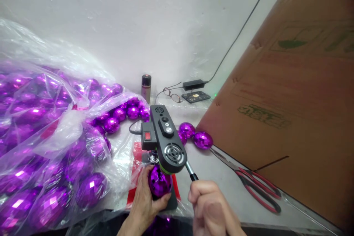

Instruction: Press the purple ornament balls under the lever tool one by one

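From the head view, the left hand [145, 201] closes its grip round one purple faceted ornament [159, 183] half hidden under the black press machine [166, 140], the right hand [211, 208] clenches the machine's lever [191, 172], two more ornaments [195, 135] lie on the counter [218, 180] beside one pair of red-handled scissors [254, 184], and the clear bag [55, 147] blurs too many to count.

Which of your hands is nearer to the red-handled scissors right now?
Right. The right hand grips the machine's lever, just left of the scissors with bare table between. The left hand is farther left, cupping the purple ornament under the machine.
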{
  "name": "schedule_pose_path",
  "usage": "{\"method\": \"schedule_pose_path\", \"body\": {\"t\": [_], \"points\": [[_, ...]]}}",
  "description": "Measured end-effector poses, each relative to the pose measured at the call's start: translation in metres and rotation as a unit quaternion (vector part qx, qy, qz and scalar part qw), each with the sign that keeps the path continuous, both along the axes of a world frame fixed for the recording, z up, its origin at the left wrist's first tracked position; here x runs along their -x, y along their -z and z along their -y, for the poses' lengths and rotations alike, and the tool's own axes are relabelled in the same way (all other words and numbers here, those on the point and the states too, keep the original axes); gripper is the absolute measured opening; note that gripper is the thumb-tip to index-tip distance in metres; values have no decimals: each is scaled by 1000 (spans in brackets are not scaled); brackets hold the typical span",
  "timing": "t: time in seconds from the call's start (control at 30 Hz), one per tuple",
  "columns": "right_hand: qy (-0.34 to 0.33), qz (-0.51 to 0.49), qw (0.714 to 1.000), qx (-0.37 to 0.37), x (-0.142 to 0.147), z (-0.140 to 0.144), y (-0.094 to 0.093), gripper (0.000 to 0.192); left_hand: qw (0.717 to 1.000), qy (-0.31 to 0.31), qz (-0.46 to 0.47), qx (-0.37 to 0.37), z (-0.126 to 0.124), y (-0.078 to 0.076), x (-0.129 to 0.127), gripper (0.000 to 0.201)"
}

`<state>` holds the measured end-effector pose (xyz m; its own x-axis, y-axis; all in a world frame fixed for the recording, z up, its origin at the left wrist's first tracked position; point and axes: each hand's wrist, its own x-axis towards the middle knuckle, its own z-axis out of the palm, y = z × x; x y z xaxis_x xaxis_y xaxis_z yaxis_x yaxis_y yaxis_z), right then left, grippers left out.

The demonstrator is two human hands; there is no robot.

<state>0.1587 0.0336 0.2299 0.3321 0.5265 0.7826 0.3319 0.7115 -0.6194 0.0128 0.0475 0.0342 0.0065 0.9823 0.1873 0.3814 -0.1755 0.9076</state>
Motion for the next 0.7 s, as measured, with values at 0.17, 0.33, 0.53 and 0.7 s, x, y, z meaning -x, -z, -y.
{"method": "schedule_pose_path", "body": {"t": [0.17,0.33,0.53,0.7], "points": [[12,-13,1000,-9,4,-1,1,48,1000,-25,11,-10,-2,-12,-4,81],[-3,-20,1000,-23,4,-3,5,48,1000,-24,8,-13,-1,-13,-4,78],[-3,-30,999,-16,4,-3,7,48,998,-37,-6,-43,-3,-7,-5,78],[6,-40,999,-17,6,-2,7,48,998,-33,-21,-41,-2,-4,-5,77]]}}
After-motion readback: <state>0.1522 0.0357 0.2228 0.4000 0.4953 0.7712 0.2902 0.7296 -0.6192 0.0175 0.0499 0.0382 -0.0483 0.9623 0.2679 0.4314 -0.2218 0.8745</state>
